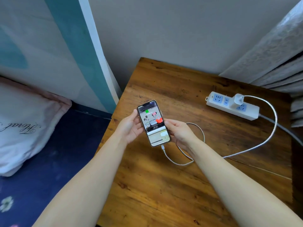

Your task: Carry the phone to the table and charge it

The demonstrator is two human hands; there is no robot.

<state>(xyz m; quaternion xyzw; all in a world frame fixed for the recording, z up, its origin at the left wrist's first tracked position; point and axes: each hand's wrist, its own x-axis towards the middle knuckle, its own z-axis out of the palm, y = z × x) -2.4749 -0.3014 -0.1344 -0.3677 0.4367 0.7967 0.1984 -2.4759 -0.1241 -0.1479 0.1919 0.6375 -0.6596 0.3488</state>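
Note:
The phone is held screen up above the left part of the wooden table. Its screen is lit and shows a green battery symbol near the top. My left hand grips its left edge and my right hand grips its right edge. A white charging cable is plugged into the phone's bottom end. It loops over the table to a white charger plug seated in a white power strip at the table's back right.
A bed with a dark blue sheet and a white pillow lies left of the table. A grey wall stands behind. A pale curtain hangs over the table's far right corner. The strip's grey cord runs off to the right.

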